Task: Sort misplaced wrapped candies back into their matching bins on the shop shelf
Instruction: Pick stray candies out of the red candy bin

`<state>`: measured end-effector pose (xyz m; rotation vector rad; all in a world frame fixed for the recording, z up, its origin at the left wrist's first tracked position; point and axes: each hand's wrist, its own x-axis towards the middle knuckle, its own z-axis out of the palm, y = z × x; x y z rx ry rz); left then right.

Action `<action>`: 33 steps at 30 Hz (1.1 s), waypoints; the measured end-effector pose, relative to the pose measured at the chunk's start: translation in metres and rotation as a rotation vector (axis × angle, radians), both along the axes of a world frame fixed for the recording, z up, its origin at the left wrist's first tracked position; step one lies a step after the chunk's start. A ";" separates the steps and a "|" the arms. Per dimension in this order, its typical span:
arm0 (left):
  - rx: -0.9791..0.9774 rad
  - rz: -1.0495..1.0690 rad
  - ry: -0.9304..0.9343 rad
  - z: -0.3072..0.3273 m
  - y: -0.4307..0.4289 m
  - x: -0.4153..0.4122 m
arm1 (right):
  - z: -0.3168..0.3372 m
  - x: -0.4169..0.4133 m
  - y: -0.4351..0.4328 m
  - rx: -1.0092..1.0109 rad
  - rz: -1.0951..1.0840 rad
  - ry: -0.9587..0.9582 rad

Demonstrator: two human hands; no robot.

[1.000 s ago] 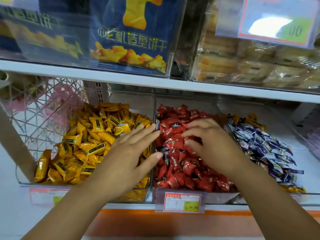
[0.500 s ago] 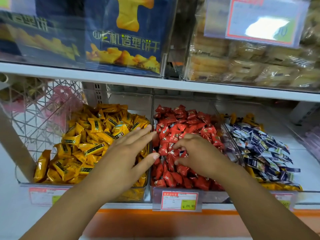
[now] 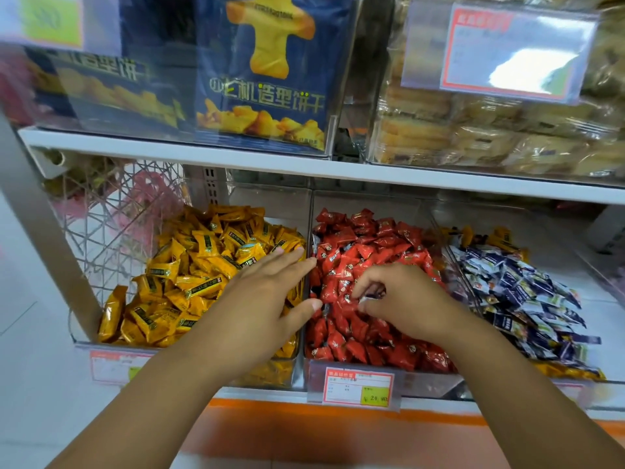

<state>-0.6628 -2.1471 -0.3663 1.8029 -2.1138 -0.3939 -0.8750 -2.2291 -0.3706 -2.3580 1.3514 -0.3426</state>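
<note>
White wire basket (image 3: pixel 101 211): stood at the far left of the lower shelf, with pink wrapped things blurred behind its mesh.
Yellow candies (image 3: pixel 199 265): were heaped in the left clear bin (image 3: pixel 270 206), just right of the basket.
Left hand (image 3: pixel 267 299): lay flat over the right part of the yellow heap. Its grip was apart, the fingers straight and holding nothing. The fingertips reached the divider next to the red heap.
Red candies (image 3: pixel 365 252): filled the middle bin (image 3: pixel 372 204), piled highest on the far side.
Price tag (image 3: pixel 358 387): red-bordered with a yellow corner, it was fixed to the near front of the middle bin.
Dark-and-white candy (image 3: pixel 370 297): sat in the middle bin among the red ones, mostly hidden by fingers.
Right hand (image 3: pixel 406 299): rested on the red heap near its middle. Its grip was clamped on the dark-and-white candy, with fingertips and thumb curled in on it.
Blue-and-white candies (image 3: pixel 527 292): lay in the right bin (image 3: pixel 558 252), with yellow-wrapped pieces (image 3: pixel 500 236) at the far edge and more along the near front beneath them.
Upper shelf (image 3: pixel 203 154): carried a blue biscuit box (image 3: pixel 267 79) left of centre and clear-wrapped pastries (image 3: pixel 490 140) on the right. A glare-washed label (image 3: pixel 500 52) hung in front of the pastries.
</note>
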 end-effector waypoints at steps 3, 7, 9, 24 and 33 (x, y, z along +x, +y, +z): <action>0.037 -0.006 -0.015 0.004 0.002 0.003 | 0.004 0.002 0.001 -0.091 -0.040 -0.131; 0.051 -0.005 -0.049 0.006 0.004 0.001 | 0.011 0.024 0.004 -0.115 0.092 -0.115; 0.054 -0.005 -0.027 0.005 0.006 -0.001 | -0.001 0.036 0.003 -0.053 0.173 0.008; 0.102 0.057 0.059 -0.008 0.012 -0.001 | -0.025 0.041 -0.008 0.110 0.103 0.287; 0.205 0.096 -0.093 0.008 0.015 -0.009 | -0.035 0.034 0.005 0.020 0.018 0.072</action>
